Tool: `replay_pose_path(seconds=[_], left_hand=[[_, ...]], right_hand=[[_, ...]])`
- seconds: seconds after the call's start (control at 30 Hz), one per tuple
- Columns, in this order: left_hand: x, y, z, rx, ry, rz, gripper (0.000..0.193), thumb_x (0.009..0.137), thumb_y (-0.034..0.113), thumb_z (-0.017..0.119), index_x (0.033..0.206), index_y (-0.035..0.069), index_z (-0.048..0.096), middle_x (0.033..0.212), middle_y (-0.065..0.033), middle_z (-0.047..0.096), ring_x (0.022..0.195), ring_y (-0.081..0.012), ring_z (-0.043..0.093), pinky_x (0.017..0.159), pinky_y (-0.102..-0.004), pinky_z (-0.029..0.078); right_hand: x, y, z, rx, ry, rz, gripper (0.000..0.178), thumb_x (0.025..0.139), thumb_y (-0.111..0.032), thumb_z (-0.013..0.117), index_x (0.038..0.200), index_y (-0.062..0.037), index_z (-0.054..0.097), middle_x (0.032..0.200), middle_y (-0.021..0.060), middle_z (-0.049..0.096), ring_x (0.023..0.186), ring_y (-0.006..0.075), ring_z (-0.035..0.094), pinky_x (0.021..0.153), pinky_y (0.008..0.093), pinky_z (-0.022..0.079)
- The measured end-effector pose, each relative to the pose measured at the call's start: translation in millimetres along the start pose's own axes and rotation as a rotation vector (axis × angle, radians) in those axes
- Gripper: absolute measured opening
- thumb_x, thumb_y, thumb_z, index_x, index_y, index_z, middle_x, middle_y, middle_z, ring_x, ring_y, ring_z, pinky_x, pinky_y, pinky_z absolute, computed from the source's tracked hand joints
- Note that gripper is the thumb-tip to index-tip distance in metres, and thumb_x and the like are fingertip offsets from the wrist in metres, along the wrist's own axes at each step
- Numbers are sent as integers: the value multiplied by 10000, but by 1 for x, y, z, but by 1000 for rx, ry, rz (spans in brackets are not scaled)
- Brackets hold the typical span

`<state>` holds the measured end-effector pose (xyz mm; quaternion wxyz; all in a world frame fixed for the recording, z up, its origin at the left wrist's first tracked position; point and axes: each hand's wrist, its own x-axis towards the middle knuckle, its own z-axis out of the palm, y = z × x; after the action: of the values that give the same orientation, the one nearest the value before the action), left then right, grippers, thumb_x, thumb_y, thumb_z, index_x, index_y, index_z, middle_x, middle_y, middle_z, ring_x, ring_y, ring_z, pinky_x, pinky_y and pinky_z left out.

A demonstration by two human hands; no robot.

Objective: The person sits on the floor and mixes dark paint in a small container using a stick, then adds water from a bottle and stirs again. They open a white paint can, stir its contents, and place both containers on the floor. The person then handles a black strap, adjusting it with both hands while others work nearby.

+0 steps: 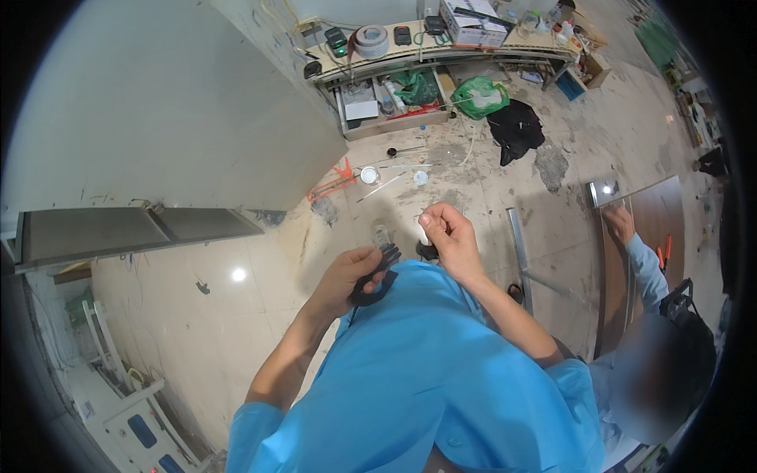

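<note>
My left hand (pixel 347 276) is closed round a dark, soft bundle that looks like a black glove (pixel 389 255), with finger-like ends sticking out past my thumb. More black material hangs below my fingers in front of my blue shirt. My right hand (pixel 449 240) is raised just to the right, thumb and forefinger pinched together. A small white patch (pixel 424 233) shows beside its fingertips; I cannot tell whether it is held. Both hands are in front of my waist, apart from each other.
Ahead, a workbench (pixel 426 55) carries a tape roll (pixel 371 41) and a box (pixel 475 24), above an open drawer (pixel 394 124). On the floor lie an orange caulking gun (pixel 334 183) and black cloth (pixel 515 130). At right, another person's hand (pixel 620 222) touches a brown panel (pixel 658 213).
</note>
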<state>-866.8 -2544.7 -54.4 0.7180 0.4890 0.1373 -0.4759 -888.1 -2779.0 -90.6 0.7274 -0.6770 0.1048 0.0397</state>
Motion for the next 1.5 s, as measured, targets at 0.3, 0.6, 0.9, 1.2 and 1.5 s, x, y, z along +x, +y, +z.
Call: replay_pose_path(seconds=[0.3, 0.6, 0.9, 1.2, 1.5], left_hand=[[24, 4, 14, 1, -125, -156, 330, 1102, 353, 607, 995, 42, 633, 770, -4, 581, 540, -41, 461, 498, -195, 377], [38, 15, -2, 191, -156, -176, 272, 1071, 298, 647, 981, 46, 694, 794, -35, 675, 628, -97, 606, 601, -251, 489], [37, 39, 8, 149, -13, 179, 294, 1069, 281, 659, 1039, -5, 718, 885, -103, 747, 771, -169, 730, 734, -326, 598], [45, 33, 6, 379, 8, 114, 292, 1046, 322, 691, 1063, 37, 752, 942, -90, 786, 805, -132, 735, 710, -270, 569], [49, 6, 18, 307, 13, -74, 342, 1065, 421, 656, 1001, 86, 688, 910, -23, 723, 807, -130, 710, 716, -304, 586]], right_hand=[[-13, -7, -1, -41, 77, -75, 174, 1083, -193, 623, 1080, -25, 670, 793, -22, 562, 764, 78, 490, 696, 265, 434], [-24, -6, -13, 32, 168, 37, 144, 1053, -178, 674, 1076, -36, 692, 761, -33, 579, 706, 48, 501, 639, 236, 413], [-62, -35, -5, 1, -266, 390, 398, 1020, -298, 717, 1363, -115, 633, 685, -63, 527, 616, 59, 451, 570, 254, 361], [-63, -24, 7, -117, -239, 313, 118, 995, -164, 750, 979, -54, 711, 670, -61, 537, 635, 41, 477, 561, 262, 362], [-48, -22, -19, 133, -117, 207, 125, 985, -126, 753, 912, -41, 697, 729, -68, 567, 652, 26, 453, 566, 234, 334]])
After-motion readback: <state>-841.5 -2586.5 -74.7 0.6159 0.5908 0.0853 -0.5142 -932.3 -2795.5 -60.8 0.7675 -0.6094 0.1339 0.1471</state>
